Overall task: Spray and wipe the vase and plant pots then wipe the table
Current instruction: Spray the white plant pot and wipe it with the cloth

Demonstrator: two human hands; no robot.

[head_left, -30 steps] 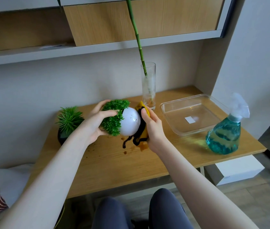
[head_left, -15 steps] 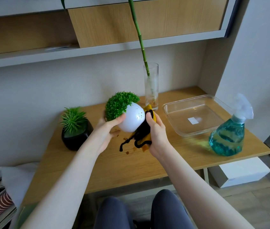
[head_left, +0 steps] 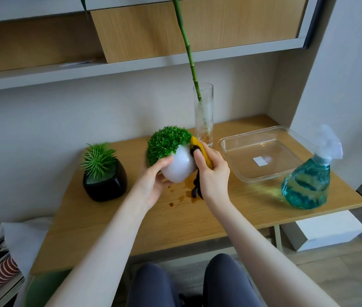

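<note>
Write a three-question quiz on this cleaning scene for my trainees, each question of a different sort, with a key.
1. True or false: the white pot stands on the table.
2. Which hand holds the yellow cloth? A left hand; B right hand; C neither.
3. Fill in: the spray bottle stands to the right of the clear ____.

Key:
1. False: it is held up, tilted.
2. B.
3. Tray.
</note>
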